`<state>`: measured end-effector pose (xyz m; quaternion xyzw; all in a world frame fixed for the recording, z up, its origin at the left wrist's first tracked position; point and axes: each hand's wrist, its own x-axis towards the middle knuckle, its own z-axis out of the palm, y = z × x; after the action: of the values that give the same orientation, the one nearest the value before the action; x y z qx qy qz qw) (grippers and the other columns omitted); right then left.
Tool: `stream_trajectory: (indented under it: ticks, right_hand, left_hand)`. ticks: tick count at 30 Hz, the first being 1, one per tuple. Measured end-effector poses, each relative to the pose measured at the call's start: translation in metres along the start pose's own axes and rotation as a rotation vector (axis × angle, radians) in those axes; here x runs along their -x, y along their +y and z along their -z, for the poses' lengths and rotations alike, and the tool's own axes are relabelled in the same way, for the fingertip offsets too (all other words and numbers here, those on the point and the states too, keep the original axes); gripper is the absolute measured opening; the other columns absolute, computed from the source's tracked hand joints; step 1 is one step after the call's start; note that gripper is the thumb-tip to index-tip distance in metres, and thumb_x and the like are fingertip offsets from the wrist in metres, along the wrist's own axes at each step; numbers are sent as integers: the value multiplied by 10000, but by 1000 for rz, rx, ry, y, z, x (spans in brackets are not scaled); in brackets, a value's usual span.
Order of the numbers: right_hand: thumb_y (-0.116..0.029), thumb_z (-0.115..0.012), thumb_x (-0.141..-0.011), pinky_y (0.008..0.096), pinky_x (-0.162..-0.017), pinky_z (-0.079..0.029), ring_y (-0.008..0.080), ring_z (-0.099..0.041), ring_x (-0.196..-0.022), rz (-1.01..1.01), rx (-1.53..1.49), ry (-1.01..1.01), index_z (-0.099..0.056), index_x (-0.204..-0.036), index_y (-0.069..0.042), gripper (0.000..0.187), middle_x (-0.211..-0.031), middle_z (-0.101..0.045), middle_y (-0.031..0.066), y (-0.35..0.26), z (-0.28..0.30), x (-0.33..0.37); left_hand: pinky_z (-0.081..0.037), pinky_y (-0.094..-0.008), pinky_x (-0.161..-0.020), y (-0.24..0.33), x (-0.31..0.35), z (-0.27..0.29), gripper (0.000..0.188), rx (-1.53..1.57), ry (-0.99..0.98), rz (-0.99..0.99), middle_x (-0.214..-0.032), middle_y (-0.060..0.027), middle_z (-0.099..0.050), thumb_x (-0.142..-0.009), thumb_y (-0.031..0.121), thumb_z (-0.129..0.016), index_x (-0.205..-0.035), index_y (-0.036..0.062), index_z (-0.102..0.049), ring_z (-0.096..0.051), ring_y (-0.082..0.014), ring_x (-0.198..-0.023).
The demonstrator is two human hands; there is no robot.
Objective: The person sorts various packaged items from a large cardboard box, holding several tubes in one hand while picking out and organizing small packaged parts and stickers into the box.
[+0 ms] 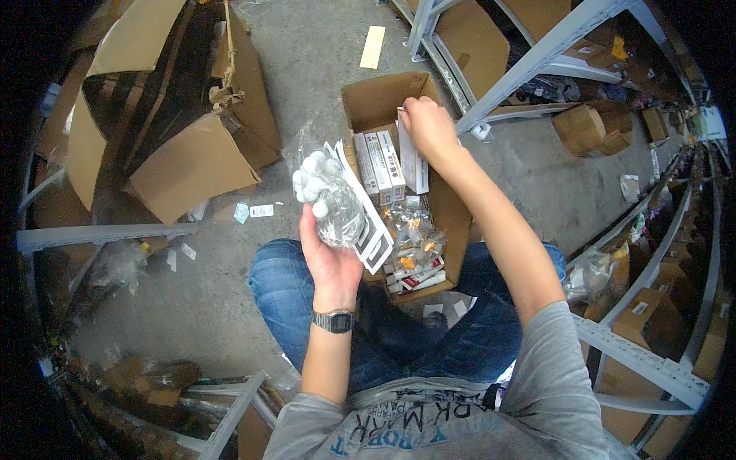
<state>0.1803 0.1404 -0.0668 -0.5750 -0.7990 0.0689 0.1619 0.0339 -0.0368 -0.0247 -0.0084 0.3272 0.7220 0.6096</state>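
My left hand [332, 264] is wrapped round a clear plastic bag [341, 221] with white round pieces [316, 178] in it. Along the bag's right side stands a flat white strip [376, 240] with dark rectangular outlines. In front of my knees sits an open cardboard box [454, 244]. Over its far part, my right hand [426, 126] is closed, fingers pinched together; a pale edge shows at the fingertips, too little to name. Just below that hand are a slim white carton [414, 162] and printed white cartons [379, 165]. Nearer lie small clear packets with orange bits [414, 234].
A large torn cardboard box [203, 157] stands at the left. Grey metal shelving [537, 65] runs along the right, with a smaller open box [590, 129] on the floor beside it. A cream-coloured card [372, 47] and paper scraps [261, 211] lie on the concrete.
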Motion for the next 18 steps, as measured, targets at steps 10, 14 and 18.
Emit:
stream_trajectory:
  ticks: [10, 14, 18]
  right_hand:
    - [-225, -638, -746, 459, -755, -451, 432, -545, -863, -318, -454, 78, -406, -1039, -10, 431, -942, -532, 271, 17, -71, 15]
    - [-178, -590, -766, 475, -789, -436, 433, -528, -901, -389, -409, -48, -358, -1118, -7, 455, -1014, -501, 286, -2, -71, 39]
    - [-61, -462, -778, 493, -782, -429, 442, -542, -873, -391, -261, -181, -344, -1209, -21, 449, -942, -555, 282, -3, -68, 66]
  left_hand:
    - [-379, -360, -936, -10, -4, 3, 428, -7, -22, 55, -1172, -48, -528, -873, 357, -462, -1206, 88, -451, -500, -203, -1075]
    - [-387, -357, -926, -6, -2, 4, 434, -44, -13, 30, -1169, -48, -529, -867, 361, -474, -1201, 85, -454, -503, -202, -1068]
    - [-387, -357, -925, -6, 0, 3, 435, -5, -40, 49, -1168, -47, -530, -865, 362, -480, -1201, 86, -454, -504, -201, -1069]
